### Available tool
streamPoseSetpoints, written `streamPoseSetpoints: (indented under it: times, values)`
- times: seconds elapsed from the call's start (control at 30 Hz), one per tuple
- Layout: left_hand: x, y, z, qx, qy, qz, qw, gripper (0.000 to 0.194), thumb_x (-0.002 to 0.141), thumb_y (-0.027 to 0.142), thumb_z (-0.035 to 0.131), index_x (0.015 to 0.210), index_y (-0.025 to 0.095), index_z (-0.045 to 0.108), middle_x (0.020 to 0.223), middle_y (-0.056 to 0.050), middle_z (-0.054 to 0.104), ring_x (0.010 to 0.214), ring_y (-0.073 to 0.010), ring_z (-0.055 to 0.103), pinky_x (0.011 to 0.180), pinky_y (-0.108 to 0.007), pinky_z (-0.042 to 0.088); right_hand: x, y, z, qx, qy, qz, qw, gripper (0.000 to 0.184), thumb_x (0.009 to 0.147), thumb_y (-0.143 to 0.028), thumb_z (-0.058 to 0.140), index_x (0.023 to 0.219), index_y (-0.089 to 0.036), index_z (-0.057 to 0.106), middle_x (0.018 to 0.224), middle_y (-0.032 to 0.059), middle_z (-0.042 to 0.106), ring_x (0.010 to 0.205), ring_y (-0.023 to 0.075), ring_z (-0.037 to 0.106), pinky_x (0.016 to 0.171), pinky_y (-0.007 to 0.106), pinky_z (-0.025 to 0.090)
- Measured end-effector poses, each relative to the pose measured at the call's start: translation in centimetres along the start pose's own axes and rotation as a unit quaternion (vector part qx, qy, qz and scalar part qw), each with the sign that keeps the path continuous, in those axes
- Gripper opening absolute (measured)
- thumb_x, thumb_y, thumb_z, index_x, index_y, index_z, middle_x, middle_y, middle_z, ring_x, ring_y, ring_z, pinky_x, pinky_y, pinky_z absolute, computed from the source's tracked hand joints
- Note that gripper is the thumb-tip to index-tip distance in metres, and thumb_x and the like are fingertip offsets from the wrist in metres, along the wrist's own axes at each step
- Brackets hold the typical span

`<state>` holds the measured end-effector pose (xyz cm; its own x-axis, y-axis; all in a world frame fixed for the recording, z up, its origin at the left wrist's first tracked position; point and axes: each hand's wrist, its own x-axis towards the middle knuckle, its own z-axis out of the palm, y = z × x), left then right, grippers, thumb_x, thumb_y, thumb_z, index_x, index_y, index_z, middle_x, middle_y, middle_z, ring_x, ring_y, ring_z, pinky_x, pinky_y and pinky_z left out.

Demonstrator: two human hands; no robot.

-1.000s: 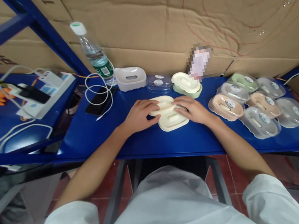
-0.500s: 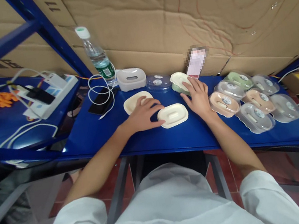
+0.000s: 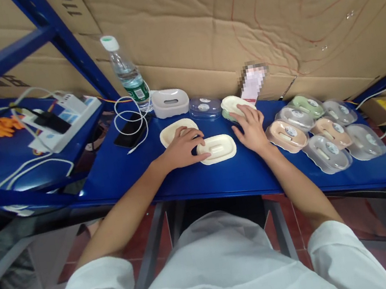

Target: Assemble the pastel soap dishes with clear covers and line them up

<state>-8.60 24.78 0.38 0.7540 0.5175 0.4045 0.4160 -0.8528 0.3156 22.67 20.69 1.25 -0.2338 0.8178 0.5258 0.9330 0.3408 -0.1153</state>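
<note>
My left hand (image 3: 184, 149) curls its thumb and fingers around the left end of a cream oval lid-like piece (image 3: 218, 149) with a raised bar in its middle. Partly hidden behind that hand, a second cream oval piece (image 3: 170, 134) lies on the blue table. My right hand (image 3: 251, 130) rests its fingertips on a third cream oval piece (image 3: 233, 102), with the thumb apart from it. That piece sits tilted on a pale green part (image 3: 227, 117), mostly covered.
Behind stand a whitish oval box (image 3: 171, 103), a clear cover (image 3: 205, 108) and a water bottle (image 3: 132, 83). A phone (image 3: 129, 132) and white cable (image 3: 146, 133) lie left. Several clear-covered oval boxes (image 3: 286, 134) crowd the right. A cardboard wall (image 3: 177, 32) rises behind.
My left hand and the cream oval piece it grips have shifted slightly left. My right hand has come a little toward the left and nearer, its fingers still on the other cream piece.
</note>
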Motion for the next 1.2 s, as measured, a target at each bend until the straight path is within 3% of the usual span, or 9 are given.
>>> streamPoseSetpoints:
  times: [0.13, 0.33, 0.47, 0.6, 0.7, 0.83, 0.93, 1.07, 1.2]
  values:
    - [-0.1, 0.4, -0.1, -0.007, -0.001, -0.008, 1.000, 0.036, 0.098, 0.056, 0.066, 0.110, 0.024, 0.077, 0.130, -0.012, 0.074, 0.126, -0.0330, 0.067, 0.119, -0.058, 0.040, -0.1, -1.9, -0.1, 0.051, -0.054, -0.089, 0.993, 0.040, 0.110, -0.031, 0.049, 0.145, -0.027, 0.067, 0.161, 0.0138, 0.058, 0.152, 0.0379, 0.049, 0.123, 0.065, 0.037]
    - [1.3, 0.0, -0.8, -0.038, 0.003, -0.002, 0.999, 0.036, 0.106, 0.050, 0.055, 0.122, 0.023, 0.073, 0.125, -0.011, 0.075, 0.120, -0.0271, 0.070, 0.108, -0.044, 0.053, -0.6, -4.7, -0.6, 0.034, -0.122, -0.191, 0.973, 0.042, 0.110, -0.018, 0.045, 0.145, -0.023, 0.067, 0.162, 0.0139, 0.058, 0.146, 0.0339, 0.056, 0.119, 0.059, 0.044]
    - [5.5, -2.2, -1.5, 0.047, 0.015, -0.015, 0.999, 0.042, 0.105, 0.041, 0.055, 0.140, 0.021, 0.067, 0.145, -0.016, 0.068, 0.137, -0.0341, 0.061, 0.117, -0.053, 0.045, -0.9, -6.0, -0.3, 0.028, -0.147, -0.229, 0.962, 0.039, 0.113, -0.027, 0.046, 0.143, -0.019, 0.069, 0.150, 0.0163, 0.069, 0.130, 0.0320, 0.065, 0.111, 0.052, 0.049]
    - [9.9, -5.1, -1.2, 0.082, -0.016, -0.039, 0.996, 0.061, 0.098, 0.036, 0.064, 0.156, 0.019, 0.055, 0.166, -0.021, 0.051, 0.153, -0.0414, 0.048, 0.125, -0.065, 0.031, -1.0, -6.1, 0.5, 0.087, -0.164, -0.216, 0.959, 0.042, 0.114, -0.045, 0.048, 0.137, -0.019, 0.073, 0.140, 0.0148, 0.074, 0.124, 0.0299, 0.068, 0.103, 0.046, 0.051]
    - [11.1, -6.4, -0.3, 0.082, -0.030, -0.049, 0.995, 0.051, 0.098, 0.032, 0.063, 0.148, 0.023, 0.063, 0.154, -0.017, 0.065, 0.143, -0.0388, 0.058, 0.125, -0.068, 0.029, -0.9, -5.6, 1.1, 0.155, -0.167, -0.176, 0.958, 0.044, 0.113, -0.052, 0.050, 0.134, -0.021, 0.073, 0.137, 0.0127, 0.075, 0.126, 0.0282, 0.067, 0.102, 0.044, 0.050]
    - [10.2, -6.3, 0.3, 0.080, -0.002, -0.050, 0.996, 0.035, 0.101, 0.034, 0.061, 0.132, 0.028, 0.074, 0.136, -0.013, 0.076, 0.127, -0.0371, 0.068, 0.121, -0.067, 0.033, -0.8, -5.1, 1.4, 0.201, -0.170, -0.141, 0.954, 0.042, 0.114, -0.050, 0.048, 0.131, -0.022, 0.074, 0.137, 0.0122, 0.075, 0.126, 0.0274, 0.066, 0.107, 0.044, 0.048]
    - [8.7, -5.1, -0.4, 0.083, 0.014, -0.047, 0.995, 0.035, 0.105, 0.040, 0.058, 0.133, 0.028, 0.075, 0.133, -0.013, 0.077, 0.126, -0.0372, 0.068, 0.120, -0.064, 0.034, -0.8, -5.1, 1.3, 0.211, -0.170, -0.130, 0.954, 0.045, 0.114, -0.050, 0.047, 0.144, -0.023, 0.068, 0.147, 0.0134, 0.069, 0.135, 0.0289, 0.063, 0.113, 0.047, 0.048]
    - [6.0, -3.0, -1.5, 0.099, 0.046, -0.051, 0.993, 0.043, 0.111, 0.049, 0.048, 0.138, 0.027, 0.073, 0.131, -0.013, 0.078, 0.120, -0.0343, 0.070, 0.115, -0.058, 0.041, -0.7, -5.0, 0.5, 0.197, -0.116, -0.094, 0.969, 0.061, 0.113, -0.054, 0.047, 0.167, -0.027, 0.042, 0.167, 0.0154, 0.050, 0.154, 0.0328, 0.049, 0.122, 0.054, 0.046]
    - [3.3, -1.0, -1.1, 0.109, 0.055, -0.026, 0.992, 0.041, 0.112, 0.051, 0.049, 0.134, 0.026, 0.073, 0.129, -0.011, 0.079, 0.118, -0.0314, 0.071, 0.108, -0.051, 0.046, -0.4, -4.3, -0.1, 0.172, -0.056, -0.038, 0.983, 0.069, 0.111, -0.056, 0.049, 0.171, -0.025, 0.033, 0.173, 0.0170, 0.040, 0.160, 0.0350, 0.041, 0.127, 0.056, 0.044]
